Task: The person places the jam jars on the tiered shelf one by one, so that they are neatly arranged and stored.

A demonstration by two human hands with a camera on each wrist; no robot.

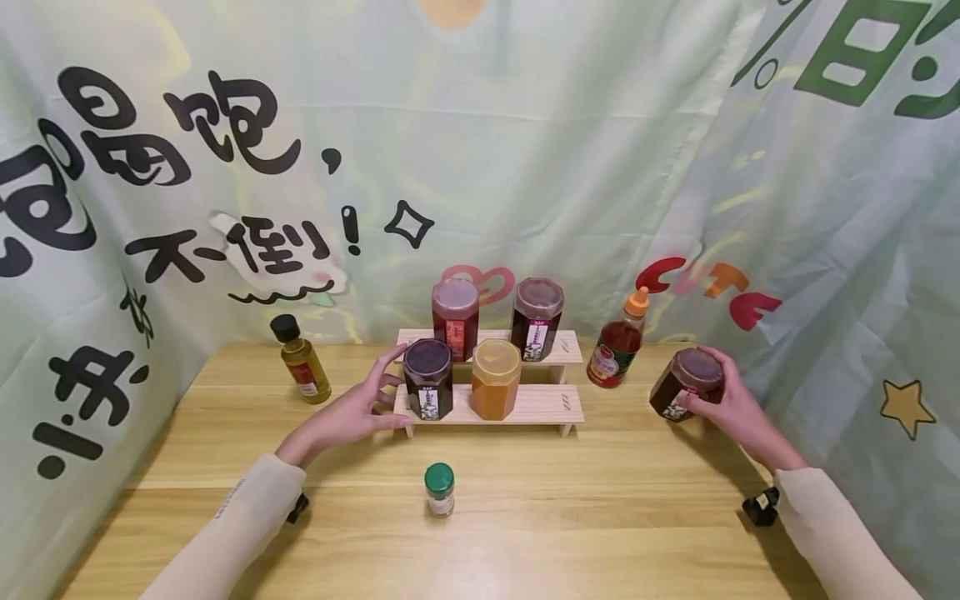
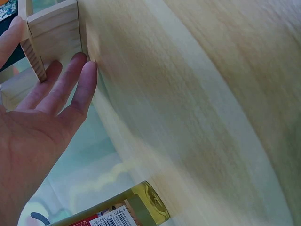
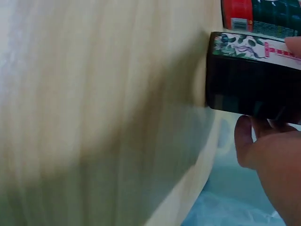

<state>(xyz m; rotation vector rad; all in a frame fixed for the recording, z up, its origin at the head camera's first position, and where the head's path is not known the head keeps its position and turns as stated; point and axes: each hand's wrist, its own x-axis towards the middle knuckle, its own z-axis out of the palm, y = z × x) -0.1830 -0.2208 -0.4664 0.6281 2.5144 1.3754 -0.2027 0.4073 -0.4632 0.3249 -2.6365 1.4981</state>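
In the head view my right hand (image 1: pixel 722 402) grips a dark jam jar (image 1: pixel 684 385) by its side, thumb across the front, at the right of the table. The right wrist view shows this jar (image 3: pixel 254 80) with a flowered label. My left hand (image 1: pixel 356 408) is spread at the left end of a two-step wooden rack (image 1: pixel 536 404), beside another dark jar (image 1: pixel 428 379) on the lower step. Its fingers lie against the rack's side panel (image 2: pixel 59 35) in the left wrist view. An amber jar (image 1: pixel 496 381) stands next to that dark jar.
A red jar (image 1: pixel 455 321) and a dark jar (image 1: pixel 537 321) occupy the upper step. Right of the rack stands a red sauce bottle (image 1: pixel 616 346); on the left, an oil bottle (image 1: pixel 305 362). A green-capped shaker (image 1: pixel 439 490) stands in front. Printed cloth (image 1: pixel 525 167) hangs behind.
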